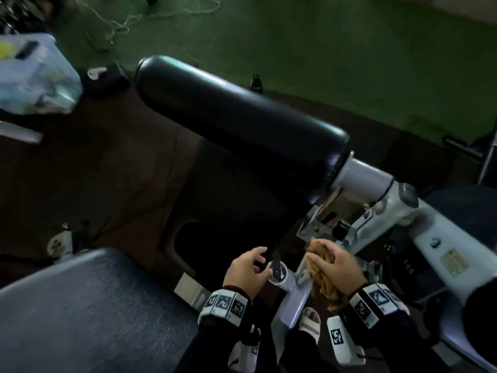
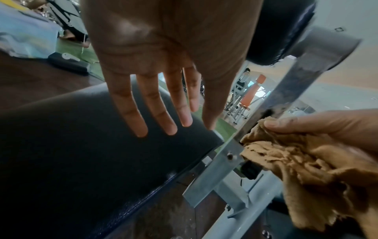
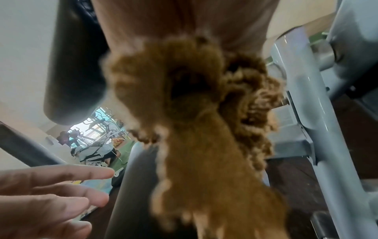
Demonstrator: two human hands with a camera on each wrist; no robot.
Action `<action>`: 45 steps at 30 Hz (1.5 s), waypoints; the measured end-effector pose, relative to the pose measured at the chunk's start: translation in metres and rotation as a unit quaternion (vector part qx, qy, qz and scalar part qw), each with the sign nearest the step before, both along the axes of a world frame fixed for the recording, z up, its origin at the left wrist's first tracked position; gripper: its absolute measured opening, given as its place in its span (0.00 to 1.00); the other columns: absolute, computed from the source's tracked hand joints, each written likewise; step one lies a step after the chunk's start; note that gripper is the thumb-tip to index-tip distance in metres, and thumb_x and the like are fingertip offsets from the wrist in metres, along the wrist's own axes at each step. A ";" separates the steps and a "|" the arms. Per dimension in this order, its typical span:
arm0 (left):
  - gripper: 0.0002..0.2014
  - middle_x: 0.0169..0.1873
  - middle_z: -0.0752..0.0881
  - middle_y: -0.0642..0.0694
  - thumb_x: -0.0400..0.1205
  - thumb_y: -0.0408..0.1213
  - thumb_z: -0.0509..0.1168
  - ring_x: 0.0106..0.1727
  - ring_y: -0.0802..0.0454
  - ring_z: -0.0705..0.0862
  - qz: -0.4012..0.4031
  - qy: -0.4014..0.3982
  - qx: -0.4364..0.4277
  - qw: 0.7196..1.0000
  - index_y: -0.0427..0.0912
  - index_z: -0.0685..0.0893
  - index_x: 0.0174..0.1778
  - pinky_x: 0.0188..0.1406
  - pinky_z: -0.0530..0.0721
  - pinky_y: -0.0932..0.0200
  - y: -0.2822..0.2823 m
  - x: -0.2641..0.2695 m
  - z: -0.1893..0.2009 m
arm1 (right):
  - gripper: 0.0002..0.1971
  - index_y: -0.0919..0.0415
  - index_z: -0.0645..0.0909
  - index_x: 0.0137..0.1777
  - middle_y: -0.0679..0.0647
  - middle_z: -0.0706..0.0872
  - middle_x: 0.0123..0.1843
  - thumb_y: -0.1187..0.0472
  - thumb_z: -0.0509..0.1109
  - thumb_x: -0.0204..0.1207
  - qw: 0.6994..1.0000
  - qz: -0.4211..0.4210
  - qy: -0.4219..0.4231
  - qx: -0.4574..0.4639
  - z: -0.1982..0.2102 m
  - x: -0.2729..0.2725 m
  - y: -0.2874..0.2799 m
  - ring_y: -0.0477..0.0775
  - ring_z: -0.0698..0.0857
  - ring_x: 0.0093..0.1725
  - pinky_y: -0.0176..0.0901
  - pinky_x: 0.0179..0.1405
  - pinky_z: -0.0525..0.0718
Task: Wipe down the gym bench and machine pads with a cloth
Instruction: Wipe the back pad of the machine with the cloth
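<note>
My right hand point(image 1: 334, 267) grips a bunched brown cloth point(image 1: 321, 278) beside the grey machine frame point(image 1: 376, 216), below the long black roller pad point(image 1: 242, 125). The cloth point(image 2: 296, 163) hangs from that hand point(image 2: 327, 122) close to a metal bracket point(image 2: 220, 161), and it fills the right wrist view as a brown bundle point(image 3: 200, 129). My left hand point(image 1: 248, 267) hovers with relaxed fingers over a grey tube end, holding nothing. Its fingers point(image 2: 155, 113) are spread above the dark seat pad point(image 2: 92, 153). The seat pad point(image 1: 88, 310) lies at lower left in the head view.
A pale plastic bag point(image 1: 32, 74) and a small black case with a key point(image 1: 105, 76) lie on the floor at upper left. Green flooring point(image 1: 322, 49) spreads behind the machine. My sandalled foot point(image 1: 310, 323) stands beside the frame's upright. Other gym machines point(image 3: 98, 137) stand far off.
</note>
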State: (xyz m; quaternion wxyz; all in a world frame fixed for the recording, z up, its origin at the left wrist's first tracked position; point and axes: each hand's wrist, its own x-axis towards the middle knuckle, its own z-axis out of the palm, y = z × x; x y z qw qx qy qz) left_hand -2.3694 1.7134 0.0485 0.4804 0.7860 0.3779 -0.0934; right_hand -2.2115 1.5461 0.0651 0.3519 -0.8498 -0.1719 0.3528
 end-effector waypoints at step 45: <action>0.22 0.49 0.83 0.60 0.74 0.45 0.73 0.44 0.62 0.84 0.213 -0.002 0.076 0.974 0.54 0.80 0.64 0.48 0.83 0.68 -0.145 -0.079 0.098 | 0.11 0.43 0.83 0.51 0.43 0.90 0.47 0.46 0.75 0.70 0.945 0.319 -0.068 0.033 0.105 -0.037 -0.076 0.36 0.85 0.48 0.41 0.55 0.83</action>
